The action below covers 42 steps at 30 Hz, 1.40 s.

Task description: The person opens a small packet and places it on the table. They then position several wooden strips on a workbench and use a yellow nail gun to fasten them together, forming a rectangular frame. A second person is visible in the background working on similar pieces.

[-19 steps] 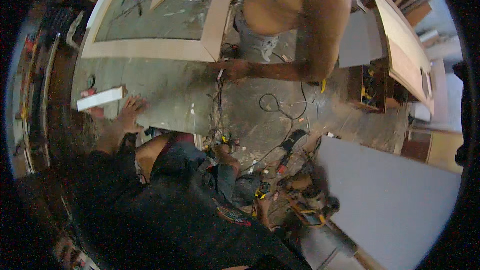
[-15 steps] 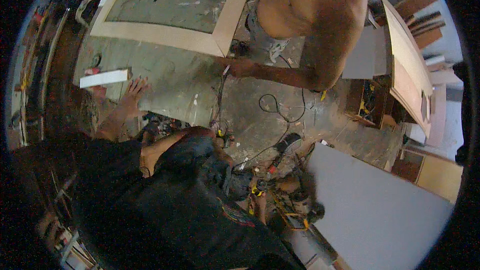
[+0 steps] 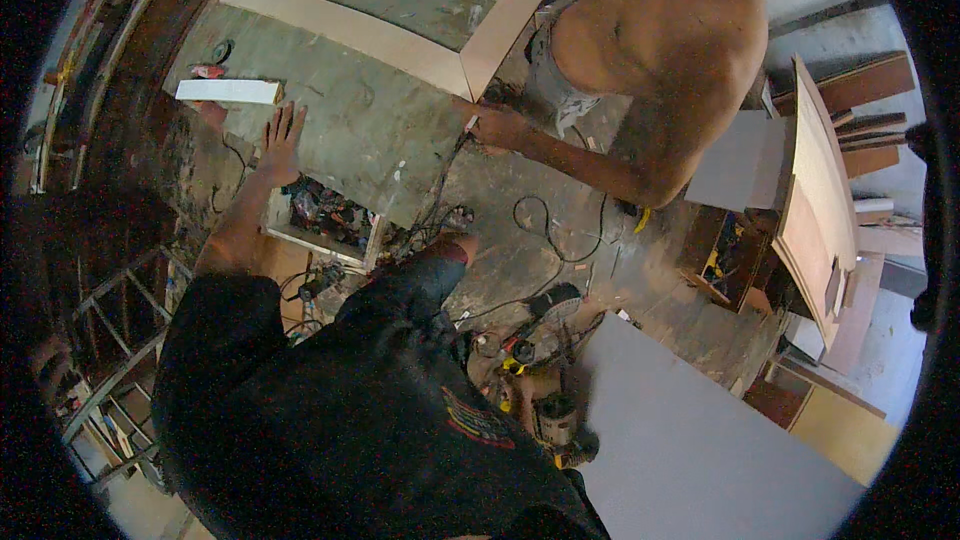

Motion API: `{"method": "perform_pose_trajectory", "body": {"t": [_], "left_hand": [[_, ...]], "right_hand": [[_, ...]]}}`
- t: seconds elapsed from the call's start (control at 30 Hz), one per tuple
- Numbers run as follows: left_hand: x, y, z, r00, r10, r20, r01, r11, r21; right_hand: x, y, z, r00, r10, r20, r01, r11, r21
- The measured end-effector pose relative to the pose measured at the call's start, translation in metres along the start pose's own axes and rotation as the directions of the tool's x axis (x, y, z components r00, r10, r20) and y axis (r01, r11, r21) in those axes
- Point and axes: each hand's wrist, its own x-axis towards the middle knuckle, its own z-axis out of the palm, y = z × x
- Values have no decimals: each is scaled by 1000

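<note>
My left hand [image 3: 281,148] lies flat on the near edge of the worn green-grey worktable [image 3: 330,120], its fingers spread and nothing in them. Just beyond its fingertips is a long white block [image 3: 228,91], and behind that a small red object [image 3: 207,71] and a dark ring-shaped roll [image 3: 222,51]. A pale wooden frame [image 3: 370,37] with a mitred corner rests across the table's far side. I cannot make out my right hand among the dark clothing and tools below.
A shirtless co-worker [image 3: 660,80] stands across, one hand [image 3: 495,127] at the frame's corner with a small white-tipped item. An open drawer of clutter [image 3: 330,215] sits below the table. A black cable [image 3: 545,230] loops on the floor. A grey panel [image 3: 690,430] leans right, near yellow-black tools [image 3: 515,365].
My view has shifted, and more of the drawer shows. My left arm has straightened, and the left hand's fingers now spread flatter on the table. The co-worker's hand stays by the frame corner.
</note>
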Motion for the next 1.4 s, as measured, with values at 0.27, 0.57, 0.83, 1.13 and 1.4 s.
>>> {"method": "perform_pose_trajectory", "body": {"t": [0.27,0.57,0.83,1.13,1.4], "left_hand": [[-8,-3,22,997,-42,-62,50,990,129],[-3,30,-5,975,-213,67,198,964,177],[29,152,-43,988,-101,-113,43,904,-424],[93,290,-18,904,-142,-403,-77,873,-481],[128,331,11,788,-341,-513,-11,825,-565]], "right_hand": [[125,-186,61,939,-314,139,324,945,-52],[195,-371,158,820,-501,276,545,831,-112],[214,-422,186,766,-525,372,614,768,-181],[226,-272,-13,824,-398,403,509,832,-218],[261,-133,-191,951,-135,277,238,894,-379]]}}
